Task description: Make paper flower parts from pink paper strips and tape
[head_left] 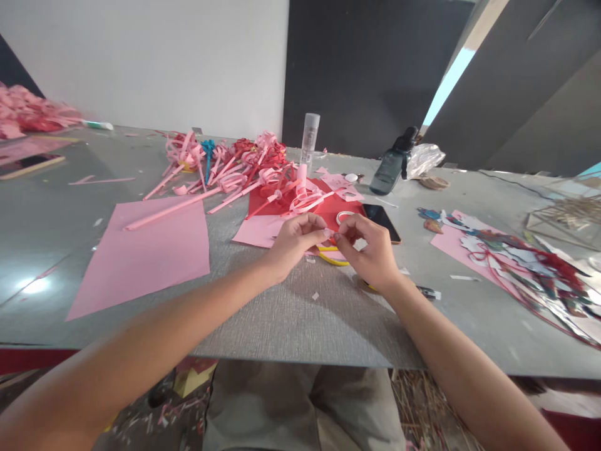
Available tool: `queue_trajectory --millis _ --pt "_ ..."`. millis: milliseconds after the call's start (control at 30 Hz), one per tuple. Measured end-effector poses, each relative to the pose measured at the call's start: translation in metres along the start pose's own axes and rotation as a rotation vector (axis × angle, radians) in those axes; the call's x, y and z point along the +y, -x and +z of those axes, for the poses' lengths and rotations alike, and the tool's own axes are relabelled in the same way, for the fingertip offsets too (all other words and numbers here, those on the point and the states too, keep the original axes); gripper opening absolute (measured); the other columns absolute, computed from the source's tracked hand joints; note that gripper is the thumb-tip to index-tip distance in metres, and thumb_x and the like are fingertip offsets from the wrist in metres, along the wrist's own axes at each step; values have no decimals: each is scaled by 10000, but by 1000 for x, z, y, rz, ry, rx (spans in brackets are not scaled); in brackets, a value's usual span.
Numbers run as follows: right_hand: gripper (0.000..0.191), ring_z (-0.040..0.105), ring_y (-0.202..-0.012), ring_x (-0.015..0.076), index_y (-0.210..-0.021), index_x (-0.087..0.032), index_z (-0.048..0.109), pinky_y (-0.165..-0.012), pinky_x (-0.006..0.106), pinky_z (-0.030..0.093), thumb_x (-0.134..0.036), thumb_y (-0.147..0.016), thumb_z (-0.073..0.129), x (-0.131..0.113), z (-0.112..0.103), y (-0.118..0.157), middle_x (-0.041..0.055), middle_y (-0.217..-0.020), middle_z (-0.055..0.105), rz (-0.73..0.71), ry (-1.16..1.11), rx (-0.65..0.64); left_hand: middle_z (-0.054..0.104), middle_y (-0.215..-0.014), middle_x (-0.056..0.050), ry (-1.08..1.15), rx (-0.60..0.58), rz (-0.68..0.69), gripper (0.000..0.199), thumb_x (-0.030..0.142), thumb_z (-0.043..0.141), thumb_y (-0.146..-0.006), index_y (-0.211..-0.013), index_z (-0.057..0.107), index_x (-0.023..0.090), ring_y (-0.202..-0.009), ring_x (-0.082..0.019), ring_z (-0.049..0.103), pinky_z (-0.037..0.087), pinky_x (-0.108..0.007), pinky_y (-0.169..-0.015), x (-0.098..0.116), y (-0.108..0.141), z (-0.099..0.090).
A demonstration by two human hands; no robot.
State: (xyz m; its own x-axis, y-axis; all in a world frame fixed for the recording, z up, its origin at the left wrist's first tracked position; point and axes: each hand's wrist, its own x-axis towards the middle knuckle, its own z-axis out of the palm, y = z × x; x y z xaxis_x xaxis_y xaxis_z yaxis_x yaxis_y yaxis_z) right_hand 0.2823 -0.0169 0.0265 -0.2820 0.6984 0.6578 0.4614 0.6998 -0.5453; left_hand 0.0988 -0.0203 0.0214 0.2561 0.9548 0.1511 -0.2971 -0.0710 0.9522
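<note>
My left hand (298, 244) and my right hand (370, 250) meet above the middle of the table, fingertips pinched together. Between them is a small pale pink piece of paper (330, 233), mostly hidden by the fingers. Just under the hands shows a yellow handle loop (335, 258), apparently of scissors. A white tape roll (345, 216) lies behind the right hand, near a dark phone (382, 222). Beyond the left hand are red paper (263, 197), a pink sheet (256, 230) and a heap of pink and red paper-strip flowers (235, 166) on rolled stems.
A large pink sheet (150, 250) lies at left. Behind stand a clear cylinder (310, 138) and a dark bottle (392, 166). At right, colourful scraps (526, 257) cover another pink sheet. A cutter (428, 292) lies by my right forearm. The table's front edge (300, 361) is close.
</note>
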Motion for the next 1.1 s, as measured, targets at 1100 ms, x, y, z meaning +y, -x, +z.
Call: queue_trajectory --millis 1100 --pt "107 545 -651 125 -824 -228 557 -637 300 467 -132 -831 603 -3 -1 0 -25 -747 583 -7 -9 -48 659 -769 10 15 -2 -9 200 269 783 -781 -836 618 171 -700 -108 664 455 -213 -623 2 1 1"
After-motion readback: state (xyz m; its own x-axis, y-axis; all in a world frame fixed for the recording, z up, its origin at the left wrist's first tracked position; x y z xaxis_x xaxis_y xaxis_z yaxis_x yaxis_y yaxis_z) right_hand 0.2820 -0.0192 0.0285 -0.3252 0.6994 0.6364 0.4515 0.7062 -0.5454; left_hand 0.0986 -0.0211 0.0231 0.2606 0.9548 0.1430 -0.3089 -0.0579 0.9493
